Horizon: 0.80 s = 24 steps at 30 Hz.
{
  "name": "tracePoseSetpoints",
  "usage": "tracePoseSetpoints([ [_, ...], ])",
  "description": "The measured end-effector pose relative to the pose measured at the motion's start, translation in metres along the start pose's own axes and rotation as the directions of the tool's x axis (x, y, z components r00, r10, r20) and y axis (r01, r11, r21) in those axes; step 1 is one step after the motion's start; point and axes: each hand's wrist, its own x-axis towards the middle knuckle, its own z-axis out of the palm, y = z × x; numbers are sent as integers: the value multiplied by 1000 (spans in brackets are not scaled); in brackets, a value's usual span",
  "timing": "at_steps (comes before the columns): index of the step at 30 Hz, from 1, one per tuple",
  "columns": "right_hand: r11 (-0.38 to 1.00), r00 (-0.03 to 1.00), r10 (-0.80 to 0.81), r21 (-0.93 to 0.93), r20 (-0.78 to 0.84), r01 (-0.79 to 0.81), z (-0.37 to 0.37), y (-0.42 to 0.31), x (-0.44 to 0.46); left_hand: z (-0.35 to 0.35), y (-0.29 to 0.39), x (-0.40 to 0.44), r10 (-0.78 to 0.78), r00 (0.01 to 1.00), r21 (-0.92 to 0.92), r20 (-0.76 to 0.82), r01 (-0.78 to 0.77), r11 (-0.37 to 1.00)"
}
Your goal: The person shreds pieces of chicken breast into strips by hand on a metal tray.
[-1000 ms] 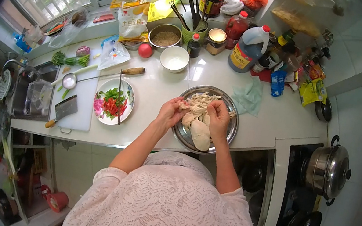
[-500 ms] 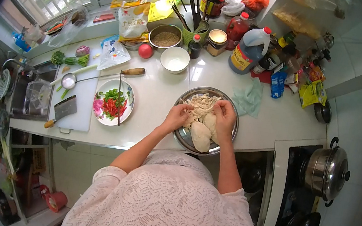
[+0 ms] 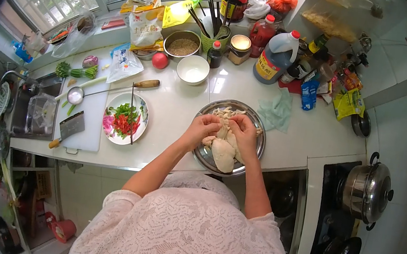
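A round steel plate (image 3: 259, 154) near the counter's front edge holds pale cooked chicken breast (image 3: 223, 155) at the front and a heap of shredded chicken (image 3: 228, 113) at the back. Over the plate's left side, my left hand (image 3: 202, 132) has its fingertips pinched on the chicken. Close beside it, my right hand (image 3: 244, 138) also pinches chicken, thumb and fingers together. Between the two hands, strands of chicken show above the larger pieces. The fingers partly cover the shreds behind them.
Left of the plate is a floral plate (image 3: 139, 135) of cut red and green peppers with chopsticks across it. A cleaver (image 3: 72, 126) lies on the white cutting board (image 3: 87, 135). A white bowl (image 3: 193, 70) and bottles stand behind; a steel pot (image 3: 370, 190) sits right.
My hands have come closer together and moved off the shredded heap onto the chicken at the plate's middle. The view has shifted slightly.
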Motion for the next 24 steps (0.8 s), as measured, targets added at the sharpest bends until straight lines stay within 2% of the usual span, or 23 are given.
tracePoseSetpoints([
  [1,1000,1000,-1,-1,2,1,-4,4,-1,1,2,-1,-47,997,-137,-60,38,990],
  [3,979,984,116,-181,136,-90,-12,11,-4,-1,3,-1,-40,997,-136,-68,31,990],
  [6,971,977,120,-224,176,-79,-10,10,-9,4,4,-3,-33,997,-150,-69,22,988],
  [8,964,983,116,-256,140,-77,-9,8,-7,3,1,-1,-28,997,-166,-67,17,986],
  [10,949,989,93,-312,115,-53,-8,8,-6,-3,-6,2,46,999,14,-1,-46,999],
  [11,949,989,90,-311,118,-49,-7,8,-6,-7,-10,2,50,999,15,-3,-50,999],
  [14,942,989,76,-333,124,-31,-5,8,-6,-5,-7,-1,-3,999,-42,-42,1,999],
  [16,925,989,43,-379,141,14,-4,7,-7,-5,-11,1,23,999,-59,-22,-25,998],
  [23,898,989,83,-439,126,-19,1,-3,-7,-4,-9,-1,19,999,-105,50,-14,994],
  [24,926,995,66,-377,78,-32,-1,4,-4,0,-3,-4,-6,997,-222,79,24,975],
])
